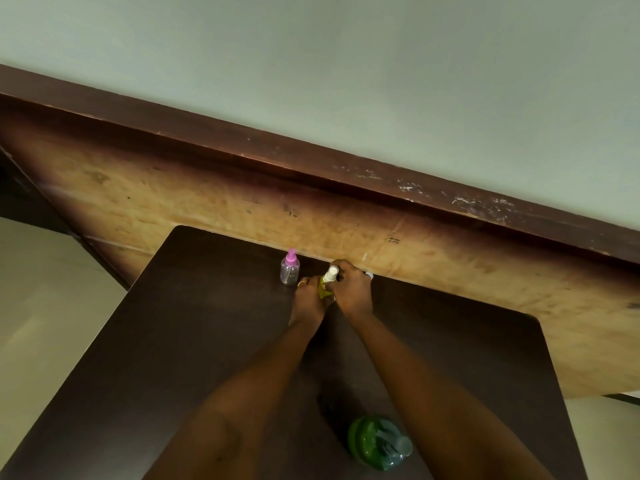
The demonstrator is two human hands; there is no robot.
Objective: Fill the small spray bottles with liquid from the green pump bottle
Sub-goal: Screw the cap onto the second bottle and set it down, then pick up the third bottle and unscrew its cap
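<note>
A small spray bottle [325, 284] holding greenish liquid, with a white spray top, stands at the far edge of the dark table [194, 323]. My left hand [309, 299] grips its body. My right hand [349, 285] curls round its white top. To the left of it stands a clear spray bottle with a pink top [290, 268], untouched. The green pump bottle [379, 441] stands near the table's front edge, between my forearms, with its pump top off. A small pale cap [369, 275] peeks out just right of my right hand.
A worn wooden panel [242, 202] with a dark upper rail rises behind the table, against a pale green wall. Light floor shows to the left and right of the table.
</note>
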